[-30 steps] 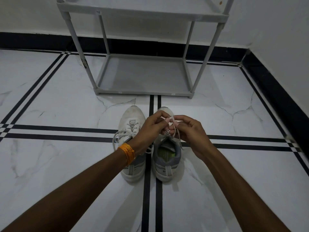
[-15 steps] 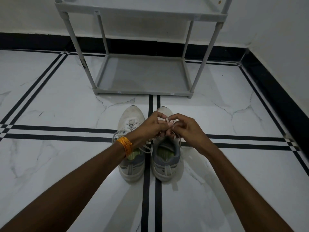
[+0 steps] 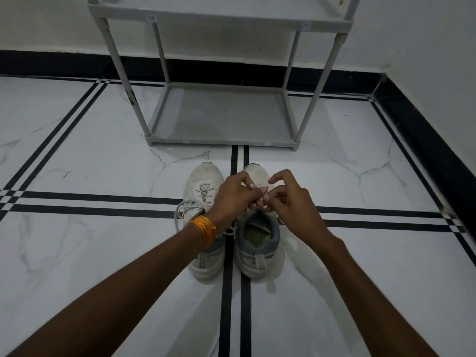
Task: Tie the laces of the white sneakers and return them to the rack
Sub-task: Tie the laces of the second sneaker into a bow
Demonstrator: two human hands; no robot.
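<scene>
Plainly, the main risk is judged to be a knot that slips: if either lace end is let go before the loops are drawn tight, the bow on the right sneaker (image 3: 257, 238) would fall slack and need redoing. A second risk lies with the left sneaker (image 3: 206, 228), whose laces (image 3: 186, 207) are seen trailing loose at mid-frame; if forgotten, it would be shelved untied, or the loose ends could be snagged when lifted.

Both hands are held over the right sneaker's tongue, just above centre frame. The left hand (image 3: 235, 197) is closed, fingers curled and pinched on a lace. The right hand (image 3: 291, 204) is partly closed: lower fingers are pinched at the lace, while the index finger and thumb are raised apart. How much lace is held cannot be told.

Both sneakers are stood side by side on the floor (image 3: 77, 253), near the rack (image 3: 221, 143) at upper centre, whose bottom shelf is seen bare.
</scene>
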